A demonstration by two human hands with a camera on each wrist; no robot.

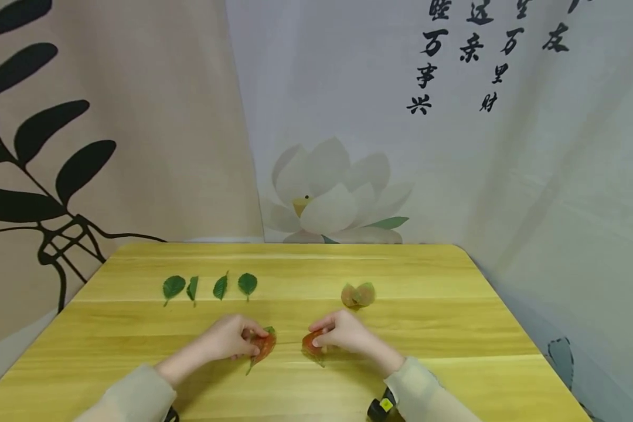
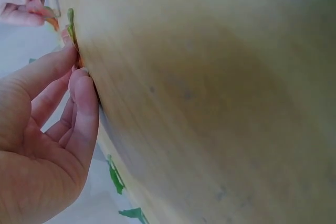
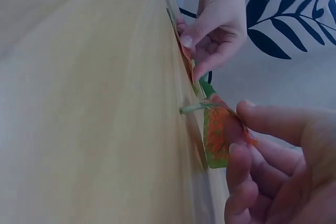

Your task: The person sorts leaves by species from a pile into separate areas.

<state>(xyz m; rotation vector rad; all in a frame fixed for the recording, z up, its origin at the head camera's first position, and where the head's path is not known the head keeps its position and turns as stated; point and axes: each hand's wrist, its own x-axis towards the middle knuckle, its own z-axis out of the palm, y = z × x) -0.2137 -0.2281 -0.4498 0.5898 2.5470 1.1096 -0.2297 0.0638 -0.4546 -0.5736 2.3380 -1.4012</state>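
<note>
My left hand [image 1: 231,337] pinches a red-orange leaf [image 1: 265,346] with a green tip, its stem pointing down toward the table's near side. In the left wrist view, thumb and finger meet on this leaf's edge [image 2: 72,30]. Across a small gap, my right hand [image 1: 343,334] pinches a second red-orange leaf [image 1: 312,344] between thumb and fingers. The right wrist view shows that leaf [image 3: 215,132] orange with a green border and a pale stem, somewhat bent. The two held leaves are apart, just at or above the tabletop.
On the wooden table [image 1: 427,328], several green leaves lie in a row at the back left, among them a round one [image 1: 247,283]. Two overlapping orange-green leaves [image 1: 365,294] lie at the back right. A printed curtain [image 1: 327,117] hangs behind the table.
</note>
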